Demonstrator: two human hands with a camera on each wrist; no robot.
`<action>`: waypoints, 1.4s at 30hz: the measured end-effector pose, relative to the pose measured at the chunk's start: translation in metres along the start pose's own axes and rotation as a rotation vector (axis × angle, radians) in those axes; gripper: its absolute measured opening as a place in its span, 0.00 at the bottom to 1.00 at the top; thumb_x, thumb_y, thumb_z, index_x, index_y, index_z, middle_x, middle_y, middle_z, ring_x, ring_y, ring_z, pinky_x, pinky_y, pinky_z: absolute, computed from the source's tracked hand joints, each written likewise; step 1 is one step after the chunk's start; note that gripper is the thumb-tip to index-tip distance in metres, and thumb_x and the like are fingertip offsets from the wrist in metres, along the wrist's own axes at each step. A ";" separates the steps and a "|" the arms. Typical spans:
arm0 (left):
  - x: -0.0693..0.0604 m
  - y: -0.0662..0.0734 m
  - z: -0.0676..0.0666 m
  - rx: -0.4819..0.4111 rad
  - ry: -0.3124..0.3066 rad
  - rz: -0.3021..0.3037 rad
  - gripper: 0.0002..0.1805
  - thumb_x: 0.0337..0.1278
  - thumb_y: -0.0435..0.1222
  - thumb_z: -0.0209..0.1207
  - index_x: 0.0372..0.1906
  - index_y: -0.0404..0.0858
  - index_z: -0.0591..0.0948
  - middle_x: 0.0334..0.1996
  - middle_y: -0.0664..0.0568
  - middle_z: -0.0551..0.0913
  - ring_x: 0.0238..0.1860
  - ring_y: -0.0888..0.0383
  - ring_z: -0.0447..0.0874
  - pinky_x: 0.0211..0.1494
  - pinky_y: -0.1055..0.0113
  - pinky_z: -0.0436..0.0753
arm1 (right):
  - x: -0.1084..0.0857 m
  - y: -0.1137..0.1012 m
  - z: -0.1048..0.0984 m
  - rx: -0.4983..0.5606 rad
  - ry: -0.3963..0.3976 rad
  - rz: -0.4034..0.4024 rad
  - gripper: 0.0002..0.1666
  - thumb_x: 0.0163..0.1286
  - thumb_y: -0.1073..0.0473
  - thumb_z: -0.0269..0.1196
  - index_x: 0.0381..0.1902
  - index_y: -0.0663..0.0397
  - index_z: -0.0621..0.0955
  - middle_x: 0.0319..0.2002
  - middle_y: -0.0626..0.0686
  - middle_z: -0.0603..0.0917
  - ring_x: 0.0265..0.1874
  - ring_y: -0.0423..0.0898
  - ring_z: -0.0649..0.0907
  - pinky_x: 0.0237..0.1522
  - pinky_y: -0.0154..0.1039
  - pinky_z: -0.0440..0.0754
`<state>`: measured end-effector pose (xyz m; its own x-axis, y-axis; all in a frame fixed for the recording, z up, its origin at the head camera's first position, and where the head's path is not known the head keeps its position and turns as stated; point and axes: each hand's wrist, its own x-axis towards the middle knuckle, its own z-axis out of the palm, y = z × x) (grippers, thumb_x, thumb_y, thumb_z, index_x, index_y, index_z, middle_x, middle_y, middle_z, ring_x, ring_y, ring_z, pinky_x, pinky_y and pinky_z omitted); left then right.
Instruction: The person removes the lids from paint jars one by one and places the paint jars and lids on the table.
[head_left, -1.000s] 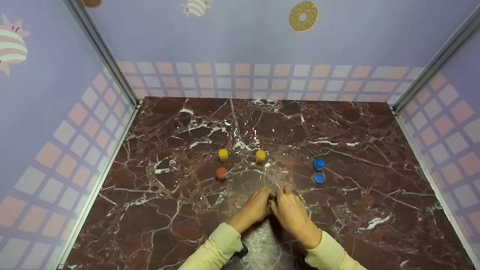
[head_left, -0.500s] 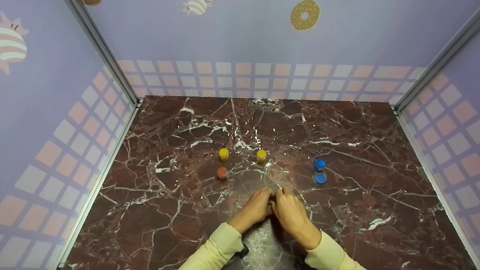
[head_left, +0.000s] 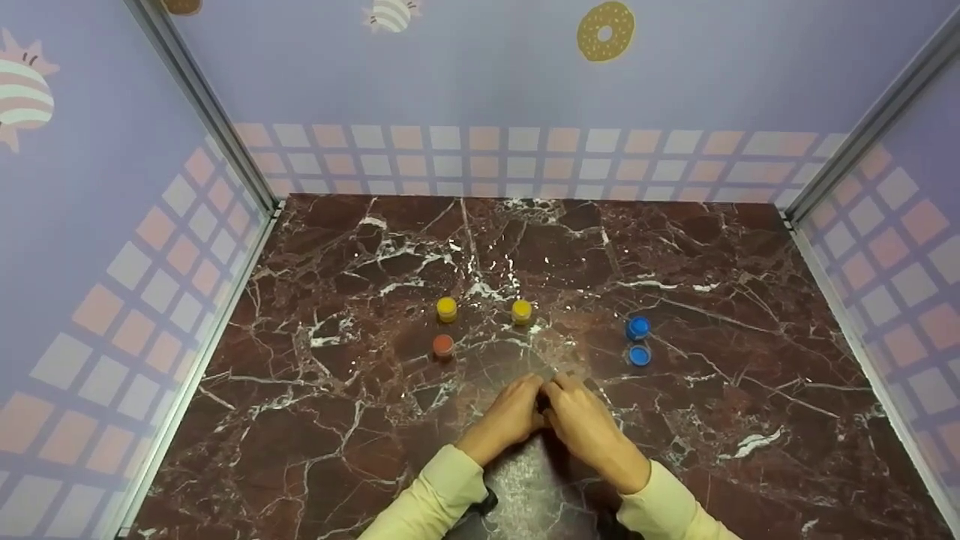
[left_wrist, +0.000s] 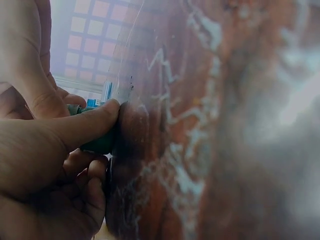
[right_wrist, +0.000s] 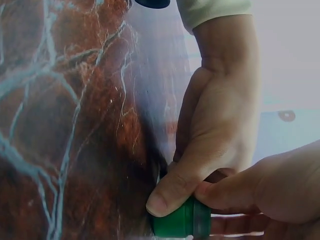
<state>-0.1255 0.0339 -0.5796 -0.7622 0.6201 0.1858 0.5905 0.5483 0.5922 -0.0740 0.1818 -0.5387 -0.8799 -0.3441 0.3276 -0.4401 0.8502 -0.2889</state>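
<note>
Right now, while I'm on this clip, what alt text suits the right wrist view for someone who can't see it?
A left hand below a cream sleeve and a right hand grip a small, round green container at the picture's bottom edge. A brownish-red, pale-veined marble-look tabletop fills the left side.

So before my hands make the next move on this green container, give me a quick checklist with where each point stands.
1. Left hand gripping the green container: ok.
2. Right hand at the container's dark band: ok.
3. Band fully visible: not ok, fingers cover part of it.
4. Band loose from the green part: cannot tell.
5. Orange pot and blue pot apart from both hands: ok.
6. Container resting on the table: cannot tell.
</note>
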 end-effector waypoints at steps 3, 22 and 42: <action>0.000 0.001 0.000 -0.003 0.006 -0.001 0.19 0.42 0.31 0.76 0.34 0.36 0.75 0.31 0.50 0.77 0.35 0.51 0.80 0.44 0.58 0.80 | 0.000 0.003 -0.002 -0.014 -0.013 -0.063 0.14 0.52 0.76 0.72 0.36 0.63 0.81 0.34 0.54 0.78 0.34 0.53 0.80 0.38 0.47 0.82; -0.001 0.002 -0.002 -0.074 0.004 -0.017 0.22 0.46 0.41 0.80 0.36 0.38 0.76 0.33 0.52 0.78 0.36 0.53 0.80 0.43 0.62 0.80 | -0.001 0.024 -0.010 0.083 -0.126 -0.267 0.19 0.53 0.81 0.66 0.40 0.59 0.84 0.45 0.53 0.84 0.45 0.48 0.83 0.49 0.42 0.83; 0.000 0.012 -0.003 -0.047 -0.066 -0.095 0.20 0.49 0.34 0.78 0.43 0.36 0.79 0.39 0.50 0.80 0.43 0.53 0.81 0.51 0.61 0.81 | -0.031 0.048 -0.014 0.432 0.064 -0.158 0.24 0.56 0.79 0.71 0.52 0.68 0.80 0.50 0.59 0.80 0.43 0.50 0.84 0.43 0.43 0.86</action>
<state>-0.1193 0.0385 -0.5701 -0.7943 0.6028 0.0764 0.5022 0.5805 0.6409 -0.0656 0.2384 -0.5503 -0.7895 -0.4189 0.4486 -0.6138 0.5407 -0.5753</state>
